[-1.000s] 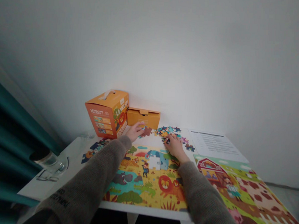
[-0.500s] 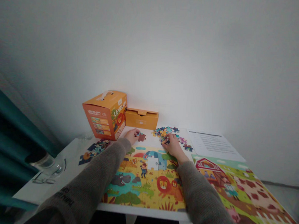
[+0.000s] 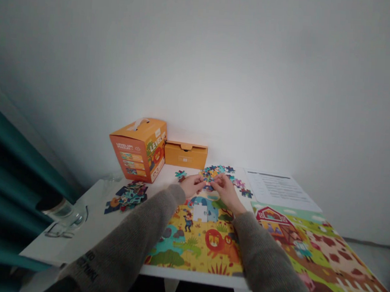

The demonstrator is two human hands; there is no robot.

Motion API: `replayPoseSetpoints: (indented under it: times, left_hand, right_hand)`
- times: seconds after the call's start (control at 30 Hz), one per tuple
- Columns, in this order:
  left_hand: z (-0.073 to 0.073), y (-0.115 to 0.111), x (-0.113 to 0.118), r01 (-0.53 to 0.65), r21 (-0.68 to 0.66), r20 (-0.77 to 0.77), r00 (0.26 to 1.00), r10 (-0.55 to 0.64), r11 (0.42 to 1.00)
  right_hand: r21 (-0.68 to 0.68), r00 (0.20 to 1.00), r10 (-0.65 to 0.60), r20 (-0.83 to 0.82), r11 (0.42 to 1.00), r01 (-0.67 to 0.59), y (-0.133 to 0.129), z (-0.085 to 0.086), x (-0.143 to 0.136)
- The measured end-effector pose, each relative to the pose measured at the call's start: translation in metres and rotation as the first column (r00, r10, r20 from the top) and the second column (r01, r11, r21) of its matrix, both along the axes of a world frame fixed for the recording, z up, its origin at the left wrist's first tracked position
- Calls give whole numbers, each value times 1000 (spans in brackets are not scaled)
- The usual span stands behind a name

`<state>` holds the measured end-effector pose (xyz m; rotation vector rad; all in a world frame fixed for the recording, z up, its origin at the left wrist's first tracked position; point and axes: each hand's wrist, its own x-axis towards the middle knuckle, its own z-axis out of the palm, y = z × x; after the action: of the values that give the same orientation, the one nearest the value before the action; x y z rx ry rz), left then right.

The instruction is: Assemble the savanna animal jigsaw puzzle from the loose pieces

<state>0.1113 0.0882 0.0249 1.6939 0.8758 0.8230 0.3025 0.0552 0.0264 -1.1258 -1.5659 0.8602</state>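
Observation:
My left hand [image 3: 193, 185] is at the near left edge of a pile of loose puzzle pieces [image 3: 218, 169], its fingers drawn together; what they hold, if anything, is too small to make out. Close beside it, my right hand [image 3: 225, 191] pinches a dark bluish puzzle piece [image 3: 208, 187]. Just below both hands lies a safari jigsaw puzzle [image 3: 192, 245] with lions and an elephant, with a white gap [image 3: 200, 212] in its upper part. A teal puzzle piece [image 3: 180, 174] rests left of my left hand, near a brown one partly hidden by that hand.
An orange puzzle box [image 3: 137, 149] and a smaller orange box [image 3: 185, 155] stand against the wall. More pieces [image 3: 129, 196] are heaped at left, near a glass jar [image 3: 62, 212] and eyeglasses [image 3: 59, 231]. A printed sheet [image 3: 278, 190] and a farm puzzle [image 3: 323, 255] lie at right.
My left hand has moved right, from beside the brown piece to the pile near my right hand. A teal piece now shows where it was. My right hand has barely moved.

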Motion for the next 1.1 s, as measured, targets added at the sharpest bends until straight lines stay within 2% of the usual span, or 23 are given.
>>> replayPoseSetpoints:
  times: [0.07,0.1,0.13,0.2,0.27,0.3,0.37,0.47,0.67,0.77,0.83,0.9,1.0,1.1]
  left_hand:
    - [-1,3,-5,-131,53,-72,988,134,990]
    - [-1,7,-11,-204,86,-108,971,212,975]
    - [-2,12,-17,-270,117,-138,949,285,956]
    - [-5,21,-32,-346,152,-165,915,369,926]
    - [-9,28,-46,-403,177,-189,882,432,898]
    - [-11,31,-51,-426,189,-203,865,460,885]
    - [-14,34,-59,-460,213,-226,835,501,862]
    - [-20,35,-64,-489,239,-236,809,539,839]
    - [-21,36,-70,-521,283,-255,769,587,805]
    - [-19,35,-70,-510,369,-272,740,616,777]
    - [-18,34,-64,-422,423,-308,766,565,802]
    - [-17,34,-53,-300,433,-352,812,466,850]
    - [-15,33,-26,-176,425,-390,850,355,888]
    - [-12,29,6,-71,421,-434,859,270,904]
  right_hand:
    - [91,979,-84,186,994,68,1,0,7]
    - [147,937,-160,312,982,119,1,0,11]
    - [198,862,-247,442,964,175,1,-1,16]
    - [265,639,-396,660,918,295,1,-4,26]
    - [292,424,-457,782,869,399,-1,-8,34]
    - [300,348,-467,813,848,436,-2,-10,36]
    - [304,266,-463,846,827,472,-4,-13,38]
    - [274,271,-426,863,846,457,-5,-16,38]
    - [158,487,-260,834,958,240,4,-18,38]
    - [216,480,-324,815,939,267,5,-19,41]
    - [276,422,-418,804,892,358,4,-20,44]
    - [286,374,-448,812,864,414,2,-21,46]
    - [233,363,-386,848,887,399,0,-21,46]
    - [197,397,-334,855,917,347,-1,-20,42]
